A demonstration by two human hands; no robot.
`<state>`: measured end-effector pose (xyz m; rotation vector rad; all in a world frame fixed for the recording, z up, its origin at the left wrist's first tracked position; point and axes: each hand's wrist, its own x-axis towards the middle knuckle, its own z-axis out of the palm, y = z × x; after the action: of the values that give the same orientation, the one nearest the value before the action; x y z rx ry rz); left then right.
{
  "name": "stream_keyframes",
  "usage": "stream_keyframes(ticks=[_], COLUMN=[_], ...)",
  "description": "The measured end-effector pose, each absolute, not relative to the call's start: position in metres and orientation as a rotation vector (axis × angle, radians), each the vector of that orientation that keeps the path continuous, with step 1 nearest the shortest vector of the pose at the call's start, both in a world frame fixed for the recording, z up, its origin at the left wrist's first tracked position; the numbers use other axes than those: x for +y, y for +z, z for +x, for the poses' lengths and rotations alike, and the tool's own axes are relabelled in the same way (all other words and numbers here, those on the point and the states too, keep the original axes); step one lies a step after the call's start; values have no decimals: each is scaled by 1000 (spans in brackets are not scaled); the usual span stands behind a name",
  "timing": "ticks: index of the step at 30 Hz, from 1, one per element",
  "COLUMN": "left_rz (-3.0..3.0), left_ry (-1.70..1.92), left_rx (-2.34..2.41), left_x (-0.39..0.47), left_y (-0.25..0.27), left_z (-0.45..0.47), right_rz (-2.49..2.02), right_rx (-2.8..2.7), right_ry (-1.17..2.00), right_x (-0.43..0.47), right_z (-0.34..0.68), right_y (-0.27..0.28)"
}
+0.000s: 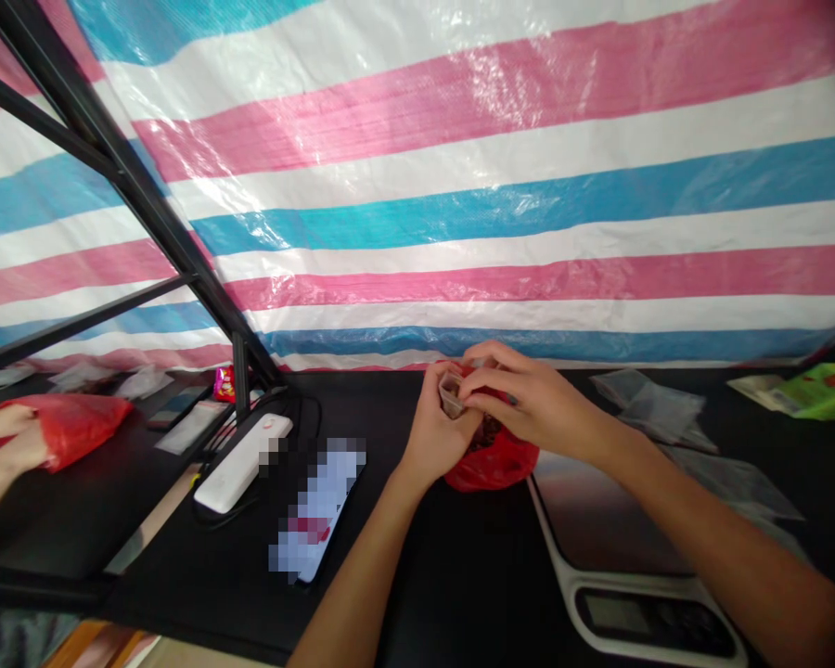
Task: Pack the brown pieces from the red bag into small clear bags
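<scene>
My left hand (pixel 437 436) is closed around a small clear plastic bag (pixel 450 393) and holds it up over the table. Curled in from the other side, my right hand (pixel 521 385) has its fingertips at the mouth of the same small bag; what they pinch inside is partly hidden. Directly below both hands sits a red plastic bag (pixel 497 467), its mouth showing small dark brown pieces. Just right of the red bag lies a flat kitchen scale (pixel 598 520) with a metal plate, under my right forearm.
A phone (pixel 320 510) and a white power strip (pixel 243 464) with black cables lie left on the black table (pixel 215 575). Clear bags (pixel 650 404) and a green packet (pixel 825 390) are at right. Beyond a black metal frame (pixel 160 227), another person's hands hold a red bag (pixel 83 427).
</scene>
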<state>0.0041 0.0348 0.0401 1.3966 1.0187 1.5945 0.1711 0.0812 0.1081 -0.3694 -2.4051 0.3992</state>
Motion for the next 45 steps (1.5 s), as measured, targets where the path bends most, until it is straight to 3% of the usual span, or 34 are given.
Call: stream_keyframes(ticks=[10, 15, 18, 21, 24, 35, 45], left_rz=[1470, 1502, 1454, 1452, 1560, 2013, 1771], left_ry=[1286, 1215, 1312, 1397, 1302, 813, 938], left_rx=[911, 794, 746, 771, 839, 1050, 1055], left_x=[24, 23, 30, 34, 29, 20, 25], left_y=[42, 43, 36, 34, 40, 23, 29], left_z=[6, -4, -12, -16, -11, 12, 6], right_rz=[-391, -636, -847, -966, -1098, -1166, -1175], right_rx=[-2383, -2373, -2461, -2658, -2818, -2877, -2839], right_ry=[474, 603, 762, 1112, 1294, 1168, 1135], right_x=[87, 92, 102, 112, 118, 125, 121], right_z=[184, 208, 239, 266, 272, 266, 276], right_y=[126, 137, 144, 142, 130, 115, 129])
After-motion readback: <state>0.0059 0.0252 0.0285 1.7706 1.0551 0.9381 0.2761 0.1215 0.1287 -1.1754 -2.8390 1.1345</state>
